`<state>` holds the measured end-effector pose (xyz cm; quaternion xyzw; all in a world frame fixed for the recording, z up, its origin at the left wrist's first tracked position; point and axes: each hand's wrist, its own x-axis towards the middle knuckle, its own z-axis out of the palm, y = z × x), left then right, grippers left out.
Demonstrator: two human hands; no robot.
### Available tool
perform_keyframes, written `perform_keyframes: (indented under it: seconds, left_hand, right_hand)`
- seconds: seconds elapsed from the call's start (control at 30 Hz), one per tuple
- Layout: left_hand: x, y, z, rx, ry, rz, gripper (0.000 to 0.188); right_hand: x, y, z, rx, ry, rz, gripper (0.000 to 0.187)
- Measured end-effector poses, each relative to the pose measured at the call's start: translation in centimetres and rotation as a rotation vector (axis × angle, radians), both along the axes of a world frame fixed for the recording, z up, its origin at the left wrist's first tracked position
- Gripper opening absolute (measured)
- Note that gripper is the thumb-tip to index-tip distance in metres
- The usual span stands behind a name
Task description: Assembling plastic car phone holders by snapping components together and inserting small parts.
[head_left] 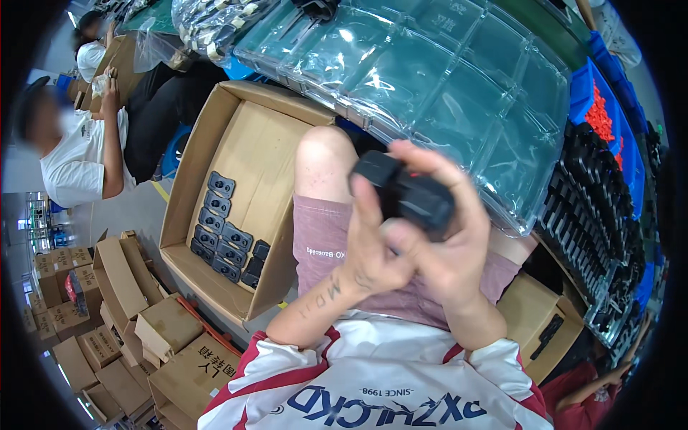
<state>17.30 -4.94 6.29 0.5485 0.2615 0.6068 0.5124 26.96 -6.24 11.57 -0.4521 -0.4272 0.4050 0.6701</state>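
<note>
Head view: a black plastic part (405,192) is clasped by both hands just above the lap.
The part is gripped at its 9 o'clock end by the left hand (373,251) and wrapped from 3 o'clock by the right hand (448,240). At 9 o'clock an open cardboard box (251,150) with rows of similar black parts (222,233) is seen; clear blister trays (430,79) are spread at 12 o'clock on the tabletop.
</note>
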Motion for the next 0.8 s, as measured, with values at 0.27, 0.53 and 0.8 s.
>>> perform_keyframes:
  seconds: [0.27,0.53,0.8]
  left_hand:
    - [-4.2,1.5,0.2,-0.339,-0.437,-0.522,0.104]
    - [-4.2,1.0,1.4,-0.389,-0.612,-0.531,0.076]
    - [-5.4,2.3,3.0,-0.099,-0.702,-0.065,0.064]
  right_hand:
    - [0.0,1.0,-0.6,0.053,-0.274,0.246,0.076]
    - [-0.9,1.0,1.1,-0.455,0.232,0.536,0.085]
    - [-3.8,-1.6,0.1,-0.022,-0.449,0.557,0.102]
